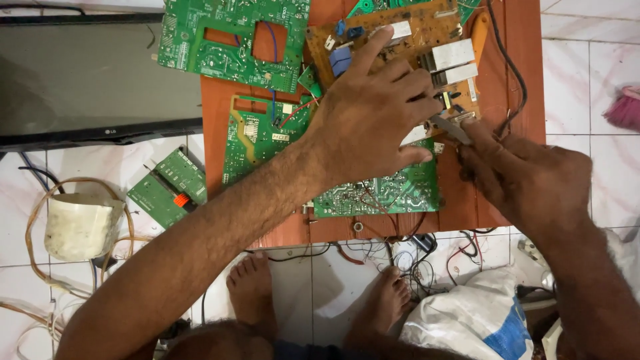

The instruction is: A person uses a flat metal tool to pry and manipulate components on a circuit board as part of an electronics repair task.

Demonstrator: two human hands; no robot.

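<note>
- My left hand [373, 113] lies spread, palm down, across the boards on the low reddish-brown wooden table [215, 133]. The index finger points up onto the tan-brown circuit board with grey metal heat sinks [427, 33], and the thumb rests on the green circuit board criss-crossed with thin red wires [380, 193]. The fingers are wide and flat, pressing rather than gripping.
- My right hand [527, 180] is curled tight around the handles of a small pair of grey metal pliers [448, 127]. The fingers are narrow and closed on the tool.
- The nose of the pliers sits at the lower edge of the tan-brown board, just beside the fingertips of my left hand. I cannot tell what the tip has hold of, if anything.
- A large green circuit board with a square cut-out [233, 40] lies at the table's far left, overhanging the edge. A smaller green board with a white label [257, 137] lies below it, partly under my left wrist.
- A black cable [513, 73] loops down the table's right side.
- On the white tiled floor [580, 60] to the left sit a flat dark screen panel [87, 80], a small green board with an orange part [167, 187] and a dirty white plastic tub [80, 227] ringed by tan wire.
- My bare feet [253, 293] stand below the table among tangled wires, beside a white sack with a blue patch [473, 320].
</note>
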